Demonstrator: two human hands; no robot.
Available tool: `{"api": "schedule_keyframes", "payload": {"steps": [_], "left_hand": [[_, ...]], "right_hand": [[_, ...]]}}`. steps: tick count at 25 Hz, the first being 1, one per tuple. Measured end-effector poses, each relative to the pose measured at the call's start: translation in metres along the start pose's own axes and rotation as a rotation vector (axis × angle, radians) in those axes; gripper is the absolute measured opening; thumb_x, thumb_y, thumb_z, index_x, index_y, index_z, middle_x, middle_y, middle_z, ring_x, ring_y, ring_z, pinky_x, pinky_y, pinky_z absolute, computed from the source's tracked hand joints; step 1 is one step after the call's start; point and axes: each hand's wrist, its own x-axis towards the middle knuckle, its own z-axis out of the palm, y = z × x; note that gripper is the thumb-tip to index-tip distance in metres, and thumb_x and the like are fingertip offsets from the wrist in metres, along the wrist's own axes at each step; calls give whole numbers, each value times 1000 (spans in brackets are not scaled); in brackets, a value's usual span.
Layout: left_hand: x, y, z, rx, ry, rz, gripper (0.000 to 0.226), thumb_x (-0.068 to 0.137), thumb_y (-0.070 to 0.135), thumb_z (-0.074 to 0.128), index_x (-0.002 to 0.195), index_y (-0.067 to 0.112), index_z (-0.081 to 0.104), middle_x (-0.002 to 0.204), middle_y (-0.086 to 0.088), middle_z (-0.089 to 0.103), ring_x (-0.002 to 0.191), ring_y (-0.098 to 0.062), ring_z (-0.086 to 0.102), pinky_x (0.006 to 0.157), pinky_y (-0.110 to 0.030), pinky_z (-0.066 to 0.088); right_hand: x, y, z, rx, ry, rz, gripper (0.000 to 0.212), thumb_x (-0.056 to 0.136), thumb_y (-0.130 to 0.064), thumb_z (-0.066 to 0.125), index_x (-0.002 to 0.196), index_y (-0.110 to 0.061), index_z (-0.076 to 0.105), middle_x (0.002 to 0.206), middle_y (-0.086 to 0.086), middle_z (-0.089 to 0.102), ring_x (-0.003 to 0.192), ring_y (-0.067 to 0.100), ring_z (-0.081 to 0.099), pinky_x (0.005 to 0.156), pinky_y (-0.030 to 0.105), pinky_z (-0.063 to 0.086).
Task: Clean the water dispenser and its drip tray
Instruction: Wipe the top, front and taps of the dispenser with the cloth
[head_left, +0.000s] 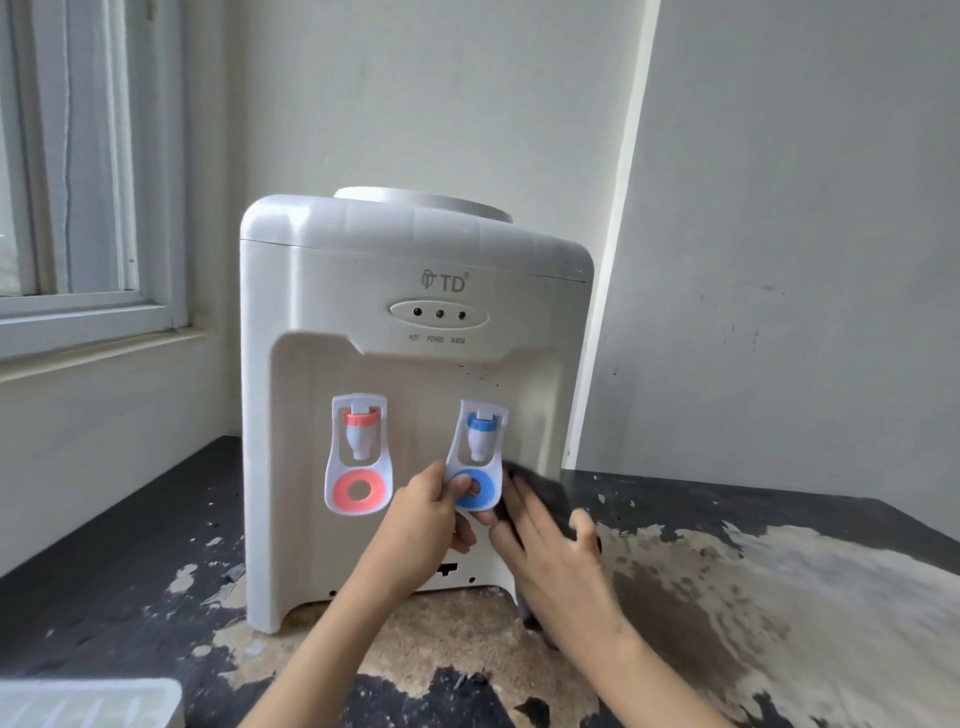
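Observation:
A white water dispenser (395, 291) stands on a worn dark table. Its front carries a red tap lever (357, 457) on the left and a blue tap lever (478, 457) on the right. My left hand (431, 519) pinches the bottom of the blue lever, thumb on its blue ring. My right hand (550, 551) presses a dark cloth (540, 491) with straight fingers against the dispenser's recessed front, just right of the blue lever. The white drip tray (88, 701) lies detached on the table at the bottom left corner, partly cut off.
The table (130, 571) has black coating peeling off in pale patches, mostly at the front and right. A window (78, 208) and its sill are at the left. A white panel (628, 208) leans on the wall behind the dispenser.

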Motion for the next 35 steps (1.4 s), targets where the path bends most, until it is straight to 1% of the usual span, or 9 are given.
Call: {"api": "schedule_keyframes", "payload": {"steps": [4,8,13,16,19,25,28,32,35], "left_hand": [[0,1,-1,-2,-10,21,20,101,11,37,94,2,53,65,3,66,46,-8,50,52,-22,44],[-2,1,-1,-30,-11,22,18,101,9,37,92,2,51,68,0,66,43,-7,47,48,-18,41],[1,-2,0,4,-1,45,19,100,10,37,97,-4,50,65,3,67,43,-9,46,48,-20,40],[2,-4,0,13,12,49,21,101,12,37,97,-5,49,65,4,68,44,-10,46,50,-25,41],[1,-6,0,15,7,56,22,101,13,37,98,-5,49,66,2,68,45,-11,47,51,-26,41],[1,-6,1,27,11,66,21,101,14,37,98,-4,50,70,1,67,44,-7,46,48,-19,41],[0,-5,3,25,25,58,21,101,14,38,97,-3,50,70,2,67,46,-8,48,50,-22,43],[-11,-1,6,-27,75,36,14,98,16,45,96,3,50,74,2,69,55,-8,57,56,-24,51],[-26,-13,-6,71,-63,-35,4,96,13,49,94,16,50,86,0,68,69,-14,63,69,-32,55]], "right_hand": [[-19,-5,17,32,77,-147,18,78,-5,42,89,-18,44,121,4,63,111,14,58,70,38,30],[-22,-2,5,329,193,10,29,75,-1,38,82,-22,57,79,-10,60,76,12,59,63,29,31],[20,40,-29,428,527,159,13,84,-4,53,87,-14,45,106,5,67,106,16,58,79,24,34],[58,54,-42,194,418,68,28,80,0,63,101,-12,49,121,7,62,119,18,54,78,35,33],[64,51,-39,-14,320,69,30,88,-3,35,115,-13,46,132,2,56,127,14,47,79,40,27],[12,26,-13,-174,91,-42,37,83,-8,29,110,-23,50,135,-5,52,123,13,37,83,39,24],[-16,12,6,-114,-85,-146,35,78,-11,39,103,-29,53,123,-11,57,113,12,42,80,39,25],[-17,2,0,101,-198,-153,46,35,-3,61,74,-27,60,73,-12,57,88,16,41,68,39,32],[-10,10,-15,475,-173,73,37,65,7,59,66,-25,42,81,-13,41,86,16,23,71,28,26]]}}
